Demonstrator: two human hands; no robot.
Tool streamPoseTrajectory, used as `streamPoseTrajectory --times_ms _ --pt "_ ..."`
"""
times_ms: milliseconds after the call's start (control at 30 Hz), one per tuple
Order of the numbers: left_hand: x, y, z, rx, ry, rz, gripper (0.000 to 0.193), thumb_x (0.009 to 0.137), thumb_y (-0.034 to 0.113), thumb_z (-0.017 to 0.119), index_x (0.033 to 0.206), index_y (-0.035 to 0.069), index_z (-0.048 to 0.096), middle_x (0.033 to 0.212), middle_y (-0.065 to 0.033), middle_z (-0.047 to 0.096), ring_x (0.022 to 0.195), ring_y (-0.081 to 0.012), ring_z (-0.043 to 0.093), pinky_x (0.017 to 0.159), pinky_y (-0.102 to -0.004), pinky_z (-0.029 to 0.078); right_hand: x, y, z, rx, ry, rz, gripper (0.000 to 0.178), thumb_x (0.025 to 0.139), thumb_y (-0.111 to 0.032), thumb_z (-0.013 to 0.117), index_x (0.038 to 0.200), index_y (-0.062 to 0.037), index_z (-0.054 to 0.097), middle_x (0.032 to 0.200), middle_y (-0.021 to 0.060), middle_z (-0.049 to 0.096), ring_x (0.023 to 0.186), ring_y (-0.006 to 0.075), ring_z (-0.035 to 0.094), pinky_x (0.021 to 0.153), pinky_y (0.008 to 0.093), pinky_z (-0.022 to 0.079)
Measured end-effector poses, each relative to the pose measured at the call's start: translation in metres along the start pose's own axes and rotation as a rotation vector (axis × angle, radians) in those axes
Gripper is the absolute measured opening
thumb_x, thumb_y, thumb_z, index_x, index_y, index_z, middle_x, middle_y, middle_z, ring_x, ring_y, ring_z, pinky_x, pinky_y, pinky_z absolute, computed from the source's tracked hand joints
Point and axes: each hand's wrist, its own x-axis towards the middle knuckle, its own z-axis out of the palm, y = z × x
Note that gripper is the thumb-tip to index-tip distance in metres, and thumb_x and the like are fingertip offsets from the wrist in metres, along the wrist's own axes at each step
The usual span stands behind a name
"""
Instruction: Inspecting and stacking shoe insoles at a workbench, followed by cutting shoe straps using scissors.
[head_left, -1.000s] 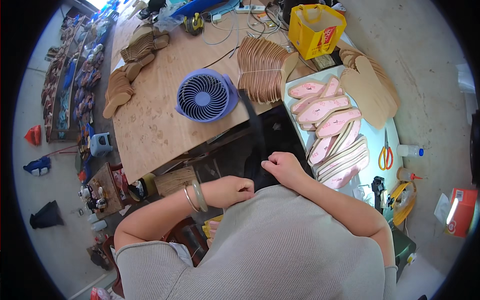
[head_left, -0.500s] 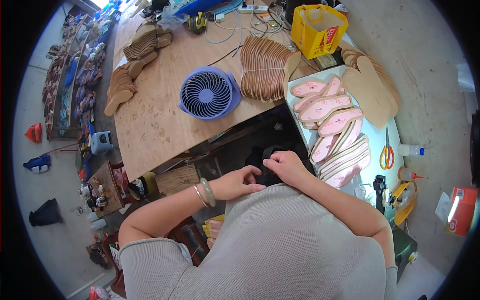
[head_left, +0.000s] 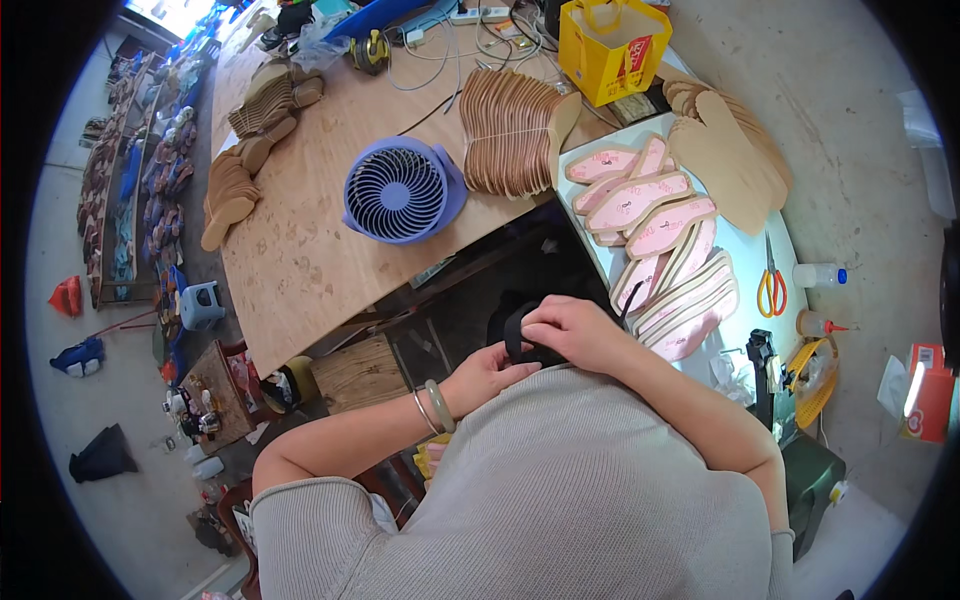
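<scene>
One black strap [head_left: 513,335] was up against the front of a grey shirt [head_left: 600,480], near the edge of the worktop [head_left: 290,290]. Right hand [head_left: 565,330]: fingers curled closed, pinching the strap. Left hand [head_left: 490,377]: fingers half-curled at its lower part; couldn't tell whether they gripped it. Strap looked light, soft, bendy, probably not fragile; best pinched across its flat width. Slipperiness unclear. No writing visible on it. Print showed on a yellow bag [head_left: 592,60], pink soles [head_left: 640,200] and a red box [head_left: 935,390].

Black strap [head_left: 513,335] partly hidden by the hands [head_left: 562,326]
</scene>
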Motion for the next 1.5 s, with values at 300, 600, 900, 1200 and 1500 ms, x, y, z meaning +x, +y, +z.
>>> streamPoseTrajectory --times_ms 300,600,900,1200,1500 --pt "-0.009 0.005 -0.011 0.066 -0.005 -0.098 0.037 0.089 0.015 0.067 0.121 0.002 0.053 0.09 0.0049 0.06 0.078 -0.0009 0.053 0.071 -0.0186 0.047 -0.096 0.019 -0.052 0.179 0.241 0.511 0.021 0.086 -0.02 0.063 0.094 -0.0007 0.069 0.081 0.0098 0.067 0.074 0.0198 0.064 0.072 0.0308 0.049" --pt "-0.002 0.007 -0.012 0.023 -0.029 -0.147 0.027 0.092 0.018 0.057 0.114 0.003 0.058 0.093 0.0024 0.059 0.083 -0.0048 0.053 0.077 -0.0211 0.045 -0.105 0.033 -0.042 0.17 0.039 0.502 0.026 0.088 -0.024 0.062 0.101 -0.0026 0.068 0.089 0.0074 0.068 0.087 0.0154 0.062 0.081 0.0277 0.047" --pt "-0.005 0.006 -0.013 -0.012 0.079 -0.08 0.022 0.092 0.019 0.045 0.104 0.007 0.059 0.091 0.0007 0.054 0.083 -0.0085 0.049 0.08 -0.0236 0.042 -0.09 0.046 -0.04 0.19 -0.116 0.483 0.031 0.086 -0.027 0.064 0.101 -0.0001 0.067 0.088 0.0073 0.068 0.084 0.0131 0.061 0.078 0.0269 0.048" --pt "-0.003 -0.03 -0.039 0.345 0.207 0.005 0.015 0.092 0.013 0.044 0.099 0.006 0.055 0.086 -0.0024 0.054 0.077 -0.0109 0.048 0.069 -0.0264 0.043 -0.068 0.033 -0.032 -0.102 -0.208 0.478 0.037 0.081 -0.029 0.068 0.103 0.0006 0.065 0.091 0.0116 0.067 0.084 0.0208 0.063 0.078 0.0304 0.048" --pt "-0.016 -0.028 -0.064 1.122 0.356 -0.007 0.03 0.089 0.02 0.057 0.113 0.002 0.054 0.1 -0.0181 0.06 0.09 -0.0312 0.06 0.079 -0.0397 0.049 -0.07 0.048 -0.021 0.133 -0.093 0.369 0.032 0.083 -0.028 0.067 0.092 0.0017 0.064 0.083 0.0127 0.066 0.08 0.0189 0.063 0.073 0.0318 0.048"
